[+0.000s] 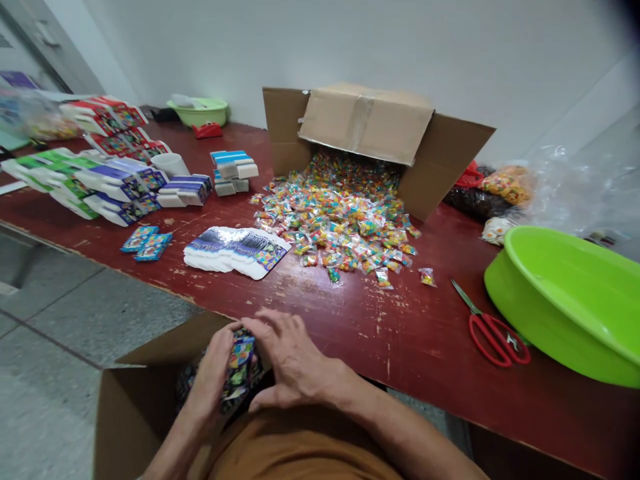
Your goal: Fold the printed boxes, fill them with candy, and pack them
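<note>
My left hand is curled along the left side of some colourful printed packets, low at the table's front edge. From the other side my right hand bends over them, its fingertips meeting the left hand's at the top and its thumb spread lower down. Both hands are over an open cardboard carton in front of my body, where more dark printed packets lie partly hidden. On the table just beyond is a fanned stack of flat purple-and-white printed cartons. Two blue packets lie to its left.
A tipped cardboard box spills wrapped candies across the table. Red-handled scissors and a green basin are at right. Folded small boxes are stacked at left, with a tape dispenser behind.
</note>
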Tool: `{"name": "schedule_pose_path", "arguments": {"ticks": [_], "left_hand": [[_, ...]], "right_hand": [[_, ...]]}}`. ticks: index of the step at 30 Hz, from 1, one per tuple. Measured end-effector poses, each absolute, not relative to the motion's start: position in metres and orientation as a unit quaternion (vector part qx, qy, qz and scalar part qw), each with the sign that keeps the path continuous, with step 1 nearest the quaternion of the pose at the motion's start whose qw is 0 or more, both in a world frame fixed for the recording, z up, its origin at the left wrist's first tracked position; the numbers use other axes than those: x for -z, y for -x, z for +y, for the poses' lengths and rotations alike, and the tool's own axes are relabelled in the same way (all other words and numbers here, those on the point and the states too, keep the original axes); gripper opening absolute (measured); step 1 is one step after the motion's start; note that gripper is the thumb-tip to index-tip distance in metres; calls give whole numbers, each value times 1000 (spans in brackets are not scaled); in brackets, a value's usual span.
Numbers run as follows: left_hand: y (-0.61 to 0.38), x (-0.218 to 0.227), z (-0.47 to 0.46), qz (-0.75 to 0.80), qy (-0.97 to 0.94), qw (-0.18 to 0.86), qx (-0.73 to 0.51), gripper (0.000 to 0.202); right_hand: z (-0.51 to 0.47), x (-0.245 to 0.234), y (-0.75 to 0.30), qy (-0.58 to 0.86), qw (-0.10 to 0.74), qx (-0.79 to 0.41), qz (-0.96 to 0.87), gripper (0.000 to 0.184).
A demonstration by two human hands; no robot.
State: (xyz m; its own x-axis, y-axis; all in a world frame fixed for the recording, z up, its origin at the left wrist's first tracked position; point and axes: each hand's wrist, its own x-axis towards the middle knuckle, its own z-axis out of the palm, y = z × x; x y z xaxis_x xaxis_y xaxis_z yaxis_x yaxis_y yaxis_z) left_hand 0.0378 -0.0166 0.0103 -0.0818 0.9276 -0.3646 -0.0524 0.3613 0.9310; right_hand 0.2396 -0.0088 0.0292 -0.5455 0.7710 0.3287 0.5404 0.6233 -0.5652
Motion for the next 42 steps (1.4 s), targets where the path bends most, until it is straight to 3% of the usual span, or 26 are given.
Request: {"name": "schedule_pose_path", "arguments": {"ticks": [2, 5, 10, 12, 15, 25, 31, 35, 39, 42], "left_hand": [[-13, -8, -10, 703, -504, 370, -338, 63], [-10, -15, 19, 655, -680, 127, -305, 68], [-79, -28, 102, 609, -753, -58, -241, 68], [-99, -24, 127, 603, -762, -67, -225, 72], [-102, -12, 142, 597, -771, -76, -209, 61], [-83, -2, 113, 500, -841, -83, -189, 41], [-86, -17, 104, 507, -816, -88, -264, 45], [-97, -37, 63, 454, -817, 18, -356, 48], [-100, -51, 16, 511, -646, 411, -391, 53], [-97, -59, -4, 466, -502, 662, -304, 49]], "right_hand": [[-4, -23, -264, 436, 324, -184, -819, 94], [3, -7, -298, 551, 400, -132, -721, 61], [5, 18, -312, 583, 398, -89, -703, 36], [5, 21, -310, 580, 406, -93, -700, 33], [6, 20, -309, 584, 404, -99, -698, 30], [12, 15, -308, 605, 399, -125, -678, 32], [17, 1, -302, 578, 499, -259, -591, 33], [22, -19, -287, 515, 573, -431, -469, 46], [17, -39, -285, 436, 583, -521, -446, 30], [4, -53, -289, 393, 526, -582, -479, 28]]}}
